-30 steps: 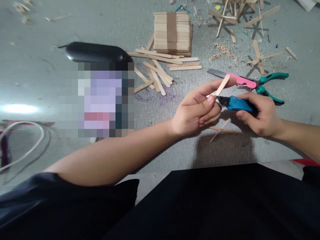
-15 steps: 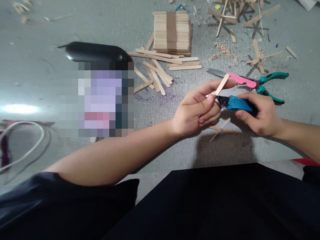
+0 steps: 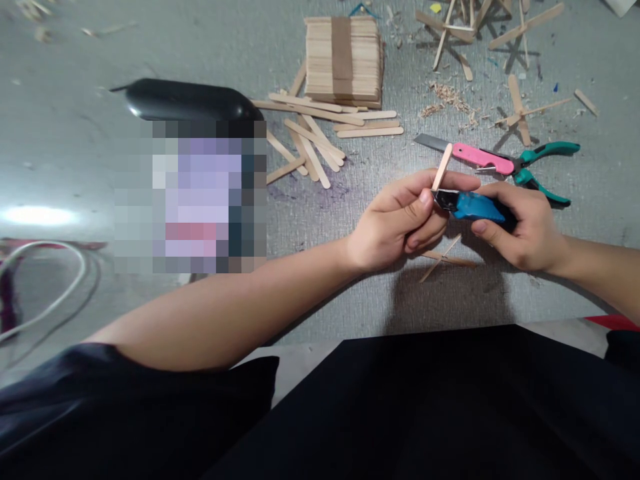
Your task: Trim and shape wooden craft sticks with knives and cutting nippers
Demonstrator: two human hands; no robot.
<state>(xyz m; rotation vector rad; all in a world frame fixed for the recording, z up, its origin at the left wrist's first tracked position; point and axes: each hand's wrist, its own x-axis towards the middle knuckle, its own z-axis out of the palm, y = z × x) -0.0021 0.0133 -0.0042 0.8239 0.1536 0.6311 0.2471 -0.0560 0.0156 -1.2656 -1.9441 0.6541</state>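
Note:
Between thumb and fingers, my left hand (image 3: 400, 217) pinches a wooden stick (image 3: 443, 167) that points up and slightly right. My right hand (image 3: 530, 223) is wrapped round a blue and black cutting tool (image 3: 480, 208). The tool's dark jaws meet the lower part of the stick at my left fingertips; whether they are closed on it is too small to tell. Just beyond my hands lies a pink folding saw (image 3: 483, 159), beside green-handled pliers (image 3: 550, 150). Crossed thin sticks (image 3: 450, 259) lie on the table below my hands.
A banded stack of wooden sticks (image 3: 320, 60) stands at the back, with loose sticks (image 3: 315, 150) in front of it. Wood shavings (image 3: 450, 97) and joined stick pieces (image 3: 520, 113) lie back right. A black rounded object (image 3: 190, 100) and a white cable (image 3: 75, 253) are at left.
The stick has tipped a little more upright and its top has moved slightly left. My left hand has shifted slightly right, and the tool's jaws remain at the stick.

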